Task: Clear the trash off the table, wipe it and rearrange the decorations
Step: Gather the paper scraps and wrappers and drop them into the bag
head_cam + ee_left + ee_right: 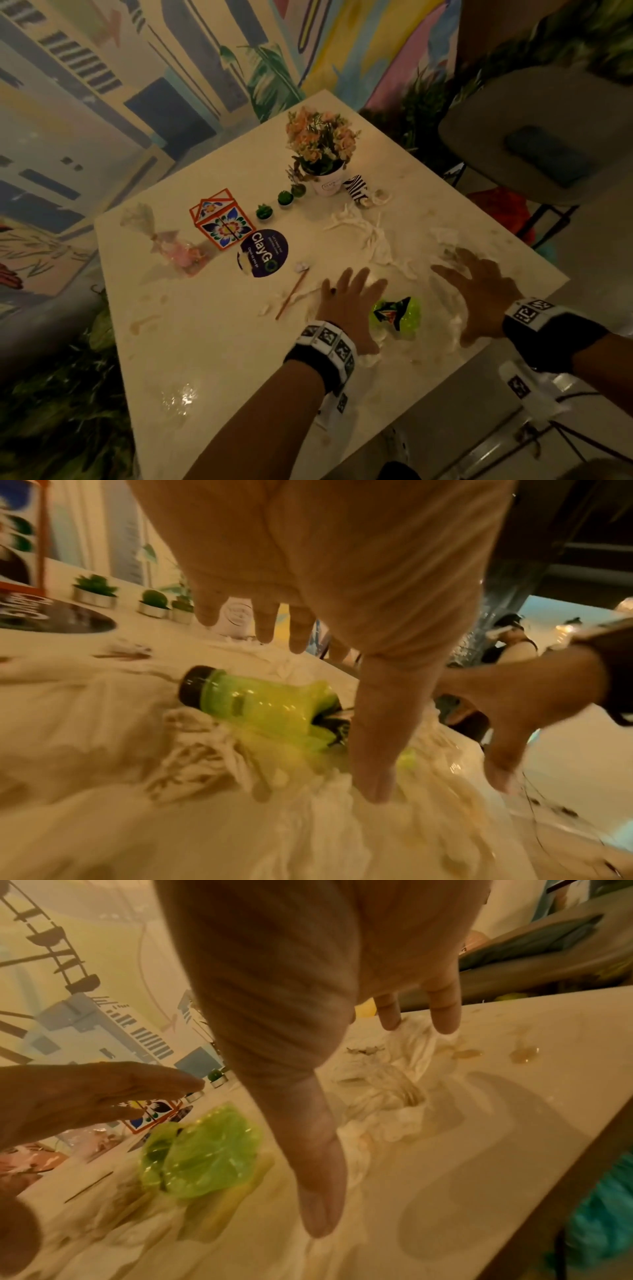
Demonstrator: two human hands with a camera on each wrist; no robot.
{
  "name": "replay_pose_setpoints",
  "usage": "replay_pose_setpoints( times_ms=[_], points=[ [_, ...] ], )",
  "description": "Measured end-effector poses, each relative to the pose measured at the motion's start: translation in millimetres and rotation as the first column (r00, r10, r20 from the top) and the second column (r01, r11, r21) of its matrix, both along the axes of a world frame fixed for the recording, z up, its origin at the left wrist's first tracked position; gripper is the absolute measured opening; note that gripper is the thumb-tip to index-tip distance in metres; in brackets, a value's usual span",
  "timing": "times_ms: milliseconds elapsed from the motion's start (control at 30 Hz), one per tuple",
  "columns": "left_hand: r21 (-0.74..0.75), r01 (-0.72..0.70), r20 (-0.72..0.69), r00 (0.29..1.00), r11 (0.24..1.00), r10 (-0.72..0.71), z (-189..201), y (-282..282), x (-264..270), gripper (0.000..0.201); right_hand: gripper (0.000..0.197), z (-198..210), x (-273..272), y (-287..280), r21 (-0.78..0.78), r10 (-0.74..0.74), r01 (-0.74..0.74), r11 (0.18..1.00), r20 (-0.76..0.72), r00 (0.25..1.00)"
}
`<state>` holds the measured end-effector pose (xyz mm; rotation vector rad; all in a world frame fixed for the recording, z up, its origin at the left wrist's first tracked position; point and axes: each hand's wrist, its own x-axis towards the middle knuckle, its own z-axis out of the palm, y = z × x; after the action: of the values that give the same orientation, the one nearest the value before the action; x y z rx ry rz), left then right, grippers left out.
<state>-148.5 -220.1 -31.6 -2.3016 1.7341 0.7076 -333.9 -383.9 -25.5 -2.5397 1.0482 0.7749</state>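
A crushed green plastic bottle (395, 317) with a dark cap lies on crumpled white tissue and thin plastic (192, 764) near the table's front edge. My left hand (356, 308) hovers open just left of the green bottle (267, 702), fingers spread, holding nothing. My right hand (479, 294) is open to the bottle's right, over a clear crumpled wrapper (387, 1091). From the right wrist the bottle (202, 1150) shows between both hands. More torn tissue (363, 229) and a wooden stick (291, 298) litter the white table (219, 342).
Decorations stand at the back: a flower pot (323, 150), three small succulents (285, 198), an orange floral lantern box (222, 219), a round purple sign (265, 251), a pink wrapped gift (171, 240). Sticky stains (524, 1053) mark the tabletop. A grey chair (534, 137) stands at the right.
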Motion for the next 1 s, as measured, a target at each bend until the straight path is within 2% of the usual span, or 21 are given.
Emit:
replay_pose_setpoints(
  times_ms=[133, 167, 267, 400, 533, 667, 800, 900, 1000],
  points=[
    [0.075, 0.127, -0.006, 0.992, 0.989, -0.127, -12.3, -9.1, -19.2, 0.133, 0.133, -10.4, 6.0, -21.8, 0.007, -0.033, 0.033, 0.999, 0.057, 0.998],
    [0.079, 0.123, -0.001, 0.992, 0.989, -0.124, -15.1, -9.0, -22.4, 0.128, 0.130, -13.9, 8.5, -26.3, 0.032, -0.030, 0.027, 0.999, 0.074, 0.997],
    [-0.021, 0.080, 0.008, 0.997, 0.997, -0.080, -22.1, -7.9, -25.8, 0.089, 0.113, -19.8, 16.5, -33.4, 0.105, -0.052, 0.042, 0.994, 0.102, 0.993],
    [0.003, 0.093, -0.081, 0.992, 0.996, -0.093, -26.1, -8.3, -18.4, 0.086, 0.074, -22.0, 27.7, -32.4, 0.178, -0.117, 0.086, 0.980, 0.173, 0.978],
    [-0.066, -0.001, -0.142, 0.990, 0.998, -0.008, -29.1, -6.0, -13.5, 0.064, 0.036, -21.8, 38.2, -33.0, 0.250, -0.124, 0.066, 0.966, 0.224, 0.967],
    [-0.092, -0.113, -0.173, 0.980, 0.989, 0.096, -33.6, -8.0, -11.0, 0.058, 0.026, -19.3, 47.2, -34.3, 0.254, -0.178, 0.108, 0.961, 0.275, 0.945],
    [-0.056, -0.229, -0.150, 0.964, 0.972, 0.218, -34.4, -13.7, -9.1, 0.053, 0.023, -14.6, 48.4, -39.5, 0.348, -0.373, 0.249, 0.904, 0.356, 0.857],
    [-0.102, -0.375, -0.267, 0.902, 0.921, 0.338, -28.9, -14.7, -3.7, 0.041, 0.019, -5.6, 51.4, -44.4, 0.437, -0.499, 0.314, 0.843, 0.419, 0.758],
    [-0.141, -0.485, -0.357, 0.838, 0.863, 0.413, -13.9, -13.6, 5.6, 0.038, 0.025, 3.1, 57.0, -42.5, 0.506, -0.541, 0.292, 0.812, 0.461, 0.704]
  ],
)
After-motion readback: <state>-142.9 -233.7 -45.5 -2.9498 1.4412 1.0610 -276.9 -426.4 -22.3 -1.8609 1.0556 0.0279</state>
